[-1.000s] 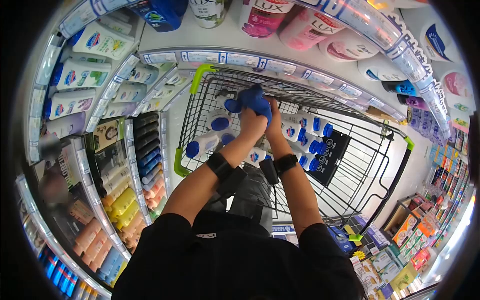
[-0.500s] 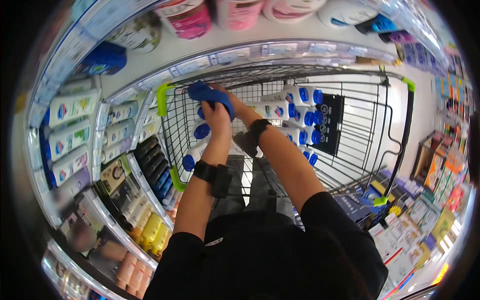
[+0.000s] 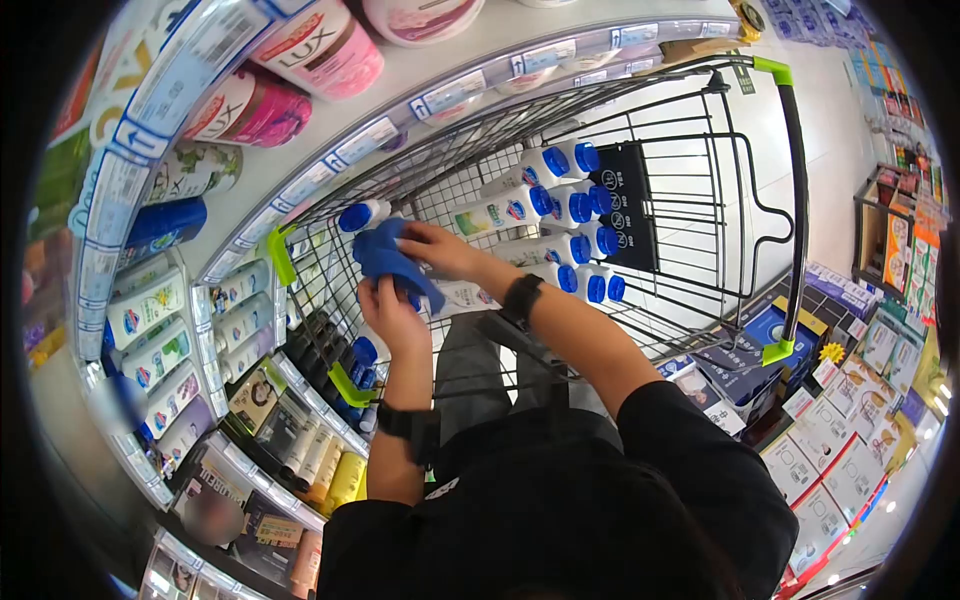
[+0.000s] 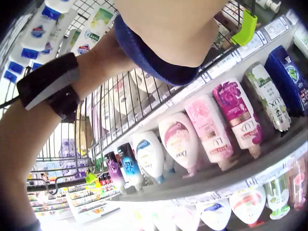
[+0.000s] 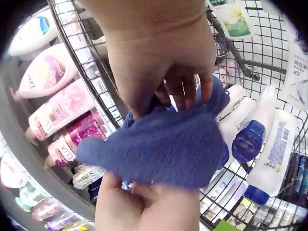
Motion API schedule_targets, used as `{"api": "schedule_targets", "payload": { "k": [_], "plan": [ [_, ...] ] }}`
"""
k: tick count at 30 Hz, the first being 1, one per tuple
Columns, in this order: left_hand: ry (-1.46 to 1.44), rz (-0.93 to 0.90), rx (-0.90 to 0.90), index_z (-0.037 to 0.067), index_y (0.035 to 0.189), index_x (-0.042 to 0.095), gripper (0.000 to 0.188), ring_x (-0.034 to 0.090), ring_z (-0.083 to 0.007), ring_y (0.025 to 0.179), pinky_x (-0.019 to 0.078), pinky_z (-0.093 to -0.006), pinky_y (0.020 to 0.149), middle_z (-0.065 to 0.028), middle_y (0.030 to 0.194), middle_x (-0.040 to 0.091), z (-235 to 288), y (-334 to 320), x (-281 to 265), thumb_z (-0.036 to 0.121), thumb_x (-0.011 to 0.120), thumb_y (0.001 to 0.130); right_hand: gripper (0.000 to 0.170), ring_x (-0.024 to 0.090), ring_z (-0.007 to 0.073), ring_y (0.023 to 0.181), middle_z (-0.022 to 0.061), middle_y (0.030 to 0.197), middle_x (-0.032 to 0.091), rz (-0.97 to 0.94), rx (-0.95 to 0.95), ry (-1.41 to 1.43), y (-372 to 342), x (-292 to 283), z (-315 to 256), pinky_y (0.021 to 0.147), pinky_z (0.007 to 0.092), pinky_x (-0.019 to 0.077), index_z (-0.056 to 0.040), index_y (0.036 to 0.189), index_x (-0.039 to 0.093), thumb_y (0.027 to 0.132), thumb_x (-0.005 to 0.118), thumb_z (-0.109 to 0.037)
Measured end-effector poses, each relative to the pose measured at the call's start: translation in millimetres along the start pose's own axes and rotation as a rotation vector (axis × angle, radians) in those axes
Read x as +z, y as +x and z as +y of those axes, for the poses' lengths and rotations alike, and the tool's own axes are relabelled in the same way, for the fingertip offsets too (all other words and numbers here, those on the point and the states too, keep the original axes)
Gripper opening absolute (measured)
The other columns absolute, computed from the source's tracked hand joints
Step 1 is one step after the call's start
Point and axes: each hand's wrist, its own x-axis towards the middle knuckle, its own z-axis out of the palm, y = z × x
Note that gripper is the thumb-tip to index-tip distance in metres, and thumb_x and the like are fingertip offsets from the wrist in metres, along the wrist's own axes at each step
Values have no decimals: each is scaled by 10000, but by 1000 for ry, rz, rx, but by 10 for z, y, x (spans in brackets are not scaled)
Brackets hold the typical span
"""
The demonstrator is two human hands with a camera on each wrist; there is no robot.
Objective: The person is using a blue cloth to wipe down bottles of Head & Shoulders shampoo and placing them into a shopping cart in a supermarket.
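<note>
A blue cloth (image 3: 392, 262) is held between both hands above the left end of a wire shopping cart (image 3: 690, 130). From below, my left hand (image 3: 393, 318) grips its lower edge; from the right, my right hand (image 3: 440, 250) pinches its upper edge. In the right wrist view the cloth (image 5: 159, 147) is spread between the right hand (image 5: 159, 57) above and the left hand (image 5: 144, 207) below. White bottles with blue caps (image 3: 505, 212) lie in the cart under and beside the hands.
Shelves of bottles line the left, with pink bottles (image 3: 320, 50) on the upper shelf behind the cart. A black panel (image 3: 628, 205) stands inside the cart. Boxed goods (image 3: 820, 450) are stacked at the lower right, beside a pale floor (image 3: 830, 130).
The head view has turned, so the cart sits differently. Both hands have moved left with the cloth, which is now more spread out, and the right hand has come round to its right side.
</note>
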Motion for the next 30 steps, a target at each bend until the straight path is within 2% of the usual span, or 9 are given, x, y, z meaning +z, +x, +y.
{"api": "schedule_targets", "payload": {
  "k": [3, 6, 9, 12, 15, 17, 19, 23, 30],
  "plan": [
    [156, -182, -75, 7, 960, 487, 140, 517, -112, 784, 431, -241, 701, -61, 883, 532, 211, -242, 134, 59, 486, 831, 452, 528, 127, 922, 68, 1054, 554, 30, 111, 43, -540, -131, -299, 805, 256, 430, -59, 1221, 445, 839, 575, -263],
    [532, -416, -170, 22, 893, 521, 113, 504, -89, 753, 410, -216, 674, -49, 825, 543, 219, -303, 361, 54, 505, 786, 495, 560, 197, 913, 118, 1021, 574, 51, 58, -46, -826, -501, -315, 741, 282, 468, -17, 1157, 478, 775, 640, -287],
    [736, -595, -209, 20, 895, 551, 146, 506, -95, 667, 406, -255, 592, -34, 782, 563, -408, -61, 394, 110, 507, 788, 466, 541, 264, 965, 137, 1050, 558, 427, 98, -808, -923, -919, -268, 768, 333, 460, -26, 1118, 498, 724, 655, -217],
    [466, -402, -632, 40, 895, 568, 185, 531, -127, 631, 411, -289, 556, -33, 775, 578, -1091, 129, 349, 189, 490, 815, 420, 495, 295, 1023, 146, 1072, 536, 624, -79, -1462, -992, -1183, -374, 805, 375, 433, -33, 1066, 515, 675, 624, -137],
    [82, -274, -1063, 67, 909, 568, 225, 567, -170, 663, 445, -301, 587, -53, 817, 598, -1829, 373, 9, 252, 461, 840, 402, 474, 289, 1039, 129, 1070, 534, 526, -197, -1605, -876, -1402, -239, 815, 382, 416, -44, 1044, 520, 650, 588, -86],
    [90, -360, -862, 74, 900, 549, 215, 584, -195, 728, 475, -323, 660, -61, 830, 598, -1500, 62, 282, 248, 427, 862, 391, 474, 296, 1030, 127, 1056, 540, 457, -193, -1701, -782, -1457, -128, 833, 379, 389, -45, 1034, 515, 651, 580, -84],
    [-193, -65, -1070, 65, 896, 541, 217, 584, -202, 768, 478, -339, 698, -67, 842, 595, -1752, 77, 264, 238, 413, 867, 385, 470, 294, 1030, 126, 1050, 541, 394, -154, -1789, -675, -1428, -94, 851, 388, 364, -44, 1035, 514, 658, 580, -96],
    [-169, 332, -1046, 79, 960, 505, 175, 542, -217, 844, 451, -354, 739, -92, 929, 567, -2057, 27, 237, 185, 394, 876, 380, 467, 257, 1052, 126, 1022, 550, 316, -208, -1919, -539, -1444, -52, 866, 395, 361, -68, 1079, 516, 722, 571, -190],
    [-147, 230, -985, 63, 1021, 470, 193, 510, -218, 813, 443, -359, 731, -98, 949, 521, -2169, 17, 355, 177, 404, 881, 418, 455, 258, 1066, 115, 1049, 539, 129, -239, -2116, -381, -1483, 41, 877, 387, 354, -75, 1115, 505, 717, 566, -190]
  ]
}}
